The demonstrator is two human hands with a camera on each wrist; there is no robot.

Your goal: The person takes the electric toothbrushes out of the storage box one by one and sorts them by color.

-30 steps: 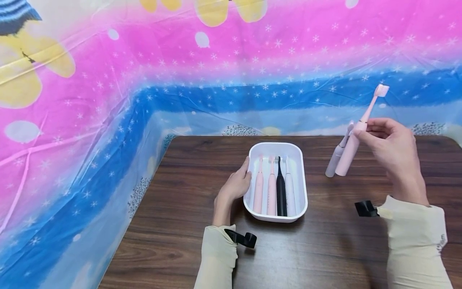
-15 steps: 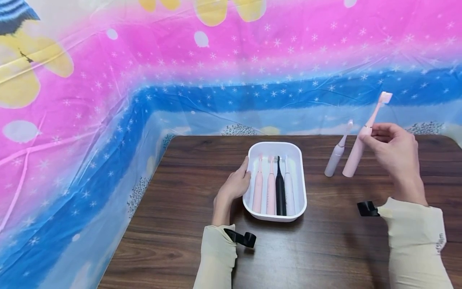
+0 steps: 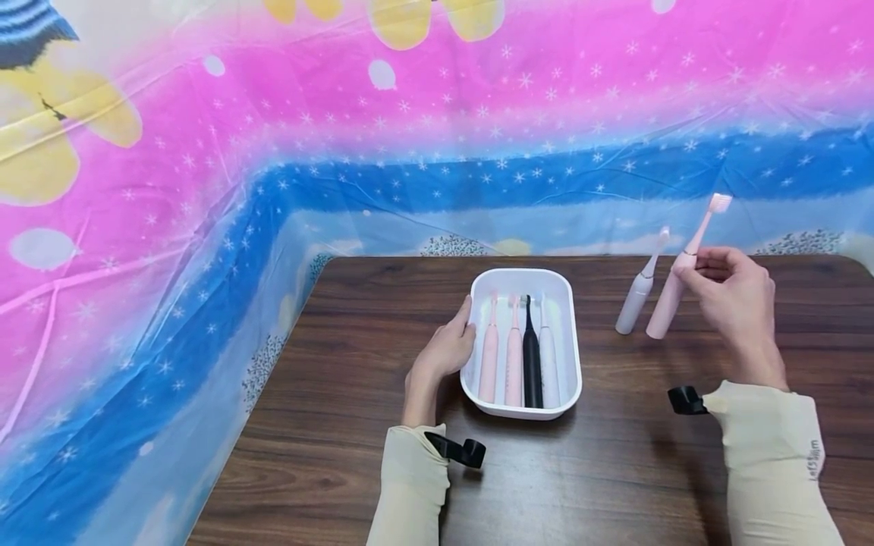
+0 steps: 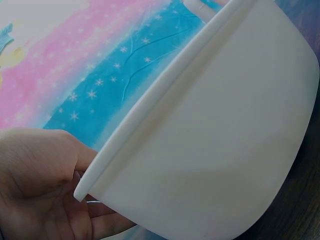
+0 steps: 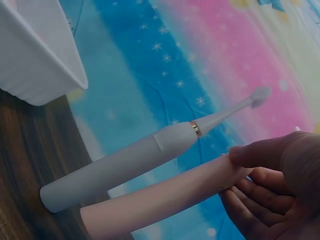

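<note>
My left hand (image 3: 445,345) grips the left rim of a white tray (image 3: 575,341), with the thumb along the edge; the left wrist view shows the tray's outer wall (image 4: 215,130) and that hand (image 4: 45,180). Inside lie two pink electric toothbrushes (image 3: 489,364), a black one (image 3: 532,371) and a white one (image 3: 548,364), side by side, heads away from me. On the right, my right hand (image 3: 734,296) pinches a pink electric toothbrush (image 3: 665,307) near its neck, bristles up. Whether its base touches the table, I cannot tell. Beside it stands a pale lilac electric toothbrush (image 3: 635,303), upright and apart from the hand.
The dark wood table (image 3: 341,455) ends at the back against a pink and blue patterned cloth (image 3: 410,152). A black wrist mount (image 3: 471,453) sticks out from the left sleeve, another mount (image 3: 686,400) from the right.
My right hand has come down with the pink toothbrush, which now stands slightly right of the lilac one, no longer overlapping it. My left hand and the tray stay put.
</note>
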